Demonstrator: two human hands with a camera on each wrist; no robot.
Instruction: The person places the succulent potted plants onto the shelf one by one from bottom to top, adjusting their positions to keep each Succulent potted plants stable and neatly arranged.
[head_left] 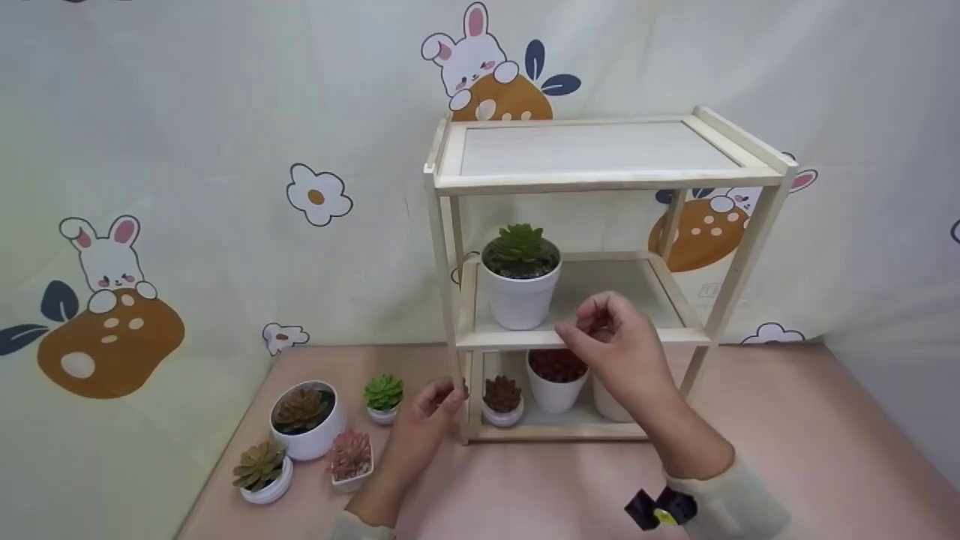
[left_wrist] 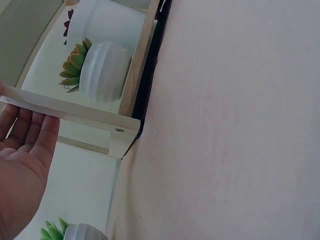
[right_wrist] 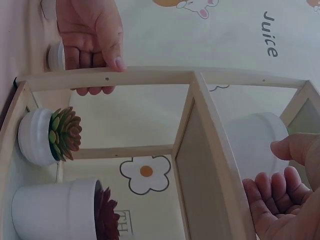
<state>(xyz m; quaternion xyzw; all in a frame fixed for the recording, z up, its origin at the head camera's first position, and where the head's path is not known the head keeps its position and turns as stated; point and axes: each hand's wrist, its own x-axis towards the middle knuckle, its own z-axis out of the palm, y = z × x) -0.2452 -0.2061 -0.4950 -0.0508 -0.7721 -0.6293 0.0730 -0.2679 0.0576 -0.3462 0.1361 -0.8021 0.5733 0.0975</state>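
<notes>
A light wooden shelf rack (head_left: 607,184) stands on the table. My left hand (head_left: 424,424) holds its front left post (left_wrist: 75,112), thumb on one side and fingers behind. My right hand (head_left: 619,345), its fingers loosely bent and holding nothing, is at the front edge of the middle shelf. Just left of it, a white pot with a green succulent (head_left: 523,289) stands upright on that shelf. On the bottom shelf are a small brownish succulent in a white pot (head_left: 502,405), a larger white pot with a dark red succulent (head_left: 556,386), and another pot (head_left: 611,401) partly hidden by my right arm.
Left of the rack on the pink table (head_left: 780,457) stand a round white pot with a brown succulent (head_left: 307,427), a small olive succulent (head_left: 261,472), a pink succulent in a square pot (head_left: 351,459) and a bright green one (head_left: 384,397). A printed cloth (head_left: 225,150) hangs behind.
</notes>
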